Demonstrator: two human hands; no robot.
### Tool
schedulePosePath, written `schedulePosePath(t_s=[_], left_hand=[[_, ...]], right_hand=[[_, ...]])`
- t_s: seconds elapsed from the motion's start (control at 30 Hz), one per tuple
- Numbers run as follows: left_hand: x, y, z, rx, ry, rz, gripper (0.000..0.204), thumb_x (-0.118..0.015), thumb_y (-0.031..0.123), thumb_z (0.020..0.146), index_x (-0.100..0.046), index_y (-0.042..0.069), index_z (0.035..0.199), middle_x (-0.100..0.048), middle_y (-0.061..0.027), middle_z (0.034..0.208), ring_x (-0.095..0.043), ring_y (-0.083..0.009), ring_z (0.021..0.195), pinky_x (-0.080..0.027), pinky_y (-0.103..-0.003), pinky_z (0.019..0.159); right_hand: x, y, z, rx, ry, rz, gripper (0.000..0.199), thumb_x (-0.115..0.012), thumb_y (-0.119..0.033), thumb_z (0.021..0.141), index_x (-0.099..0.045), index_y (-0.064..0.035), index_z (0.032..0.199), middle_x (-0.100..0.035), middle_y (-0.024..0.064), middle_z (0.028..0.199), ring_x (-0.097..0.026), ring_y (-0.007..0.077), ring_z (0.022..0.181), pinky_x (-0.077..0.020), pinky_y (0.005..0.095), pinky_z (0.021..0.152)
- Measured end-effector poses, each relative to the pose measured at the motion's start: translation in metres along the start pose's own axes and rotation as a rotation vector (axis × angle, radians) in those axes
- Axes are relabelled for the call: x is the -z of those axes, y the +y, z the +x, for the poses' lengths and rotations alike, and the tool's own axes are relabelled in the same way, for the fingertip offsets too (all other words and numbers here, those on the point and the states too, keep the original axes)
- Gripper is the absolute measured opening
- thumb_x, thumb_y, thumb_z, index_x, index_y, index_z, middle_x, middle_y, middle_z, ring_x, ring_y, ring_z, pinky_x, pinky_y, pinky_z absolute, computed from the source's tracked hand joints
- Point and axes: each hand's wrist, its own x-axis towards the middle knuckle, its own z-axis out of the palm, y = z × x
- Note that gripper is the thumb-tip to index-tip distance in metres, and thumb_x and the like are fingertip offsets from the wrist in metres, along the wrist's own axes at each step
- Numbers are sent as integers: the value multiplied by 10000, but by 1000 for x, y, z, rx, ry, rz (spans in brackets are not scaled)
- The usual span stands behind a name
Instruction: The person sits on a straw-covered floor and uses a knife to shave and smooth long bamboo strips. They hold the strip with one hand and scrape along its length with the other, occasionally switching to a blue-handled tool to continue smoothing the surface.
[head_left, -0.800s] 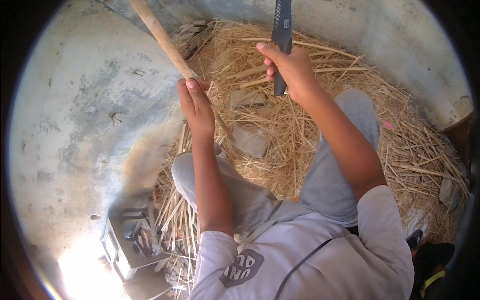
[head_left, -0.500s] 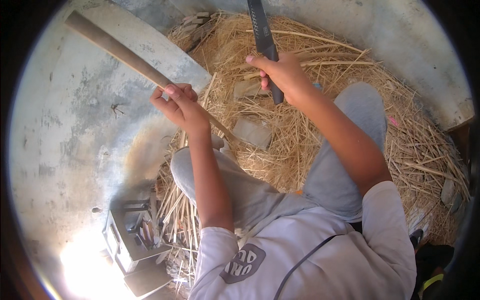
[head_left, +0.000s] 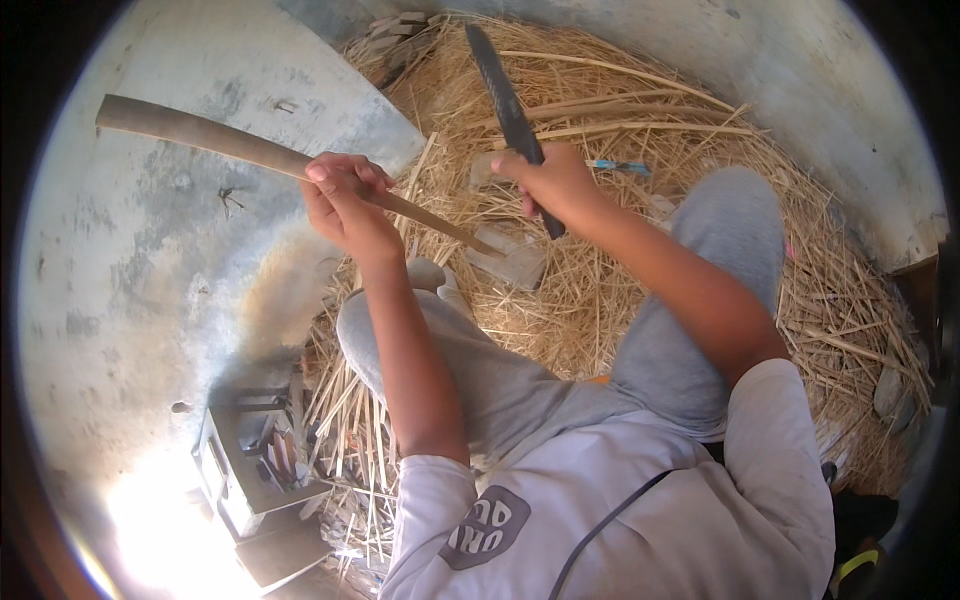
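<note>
My left hand (head_left: 350,205) is closed around a long, flat brown strip that looks like split bamboo (head_left: 215,138). One end reaches up to the left in front of the wall, and the narrower end points down over a flat block (head_left: 515,258). In my right hand (head_left: 557,188) is a black knife (head_left: 503,100), gripped by its handle with the blade upward and slightly left. Knife and strip are apart. Both hands are above straw-like shavings between my bent knees.
Pale shavings (head_left: 600,300) and several long strips (head_left: 630,108) cover the floor around me. A worn wall (head_left: 130,250) rises at the left. By it stands an open box-like case (head_left: 235,470) with small things inside. A blue object (head_left: 620,166) lies beyond my right hand.
The strip has swung to a flatter angle, its outer end lower and its near end farther right. My right hand has shifted slightly down, and the whole knife blade now shows.
</note>
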Motion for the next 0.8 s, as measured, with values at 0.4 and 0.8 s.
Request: schedulePosePath(t_s=[0.4,0.8], left_hand=[[25,-7,38,134,22,-149,624,-443,692,961,-331,120,739,-256,41,589,-232,-74,481,-190,-251,420],[9,-22,53,187,-8,-102,675,-496,750,904,-326,119,734,-248,38,604,-180,-98,507,-166,-271,445]], right_hand=[[-66,109,-17,-545,-323,-67,340,-604,-324,975,-549,-16,841,-487,37,583,-464,120,392,-410,301,361],[-93,126,-20,128,356,346,478,-472,-494,1037,-451,-115,747,-453,-27,563,-442,81,436,-378,261,403]])
